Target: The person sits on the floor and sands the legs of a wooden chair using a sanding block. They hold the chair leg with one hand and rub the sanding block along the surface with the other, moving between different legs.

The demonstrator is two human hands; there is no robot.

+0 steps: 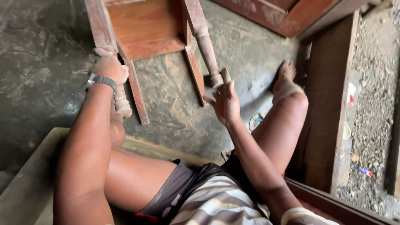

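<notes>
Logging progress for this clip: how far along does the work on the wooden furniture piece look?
Done: the wooden furniture piece is assembled and dusty. In hand: the left hand grips one turned leg; the right hand presses a small pad against the other leg. Left: cannot tell.

Open floor [46, 75] on the left, loads of room there. Between the turned legs [206, 46] the rails [135, 89] block the gap; the wooden beam [327, 104] walls off the right
</notes>
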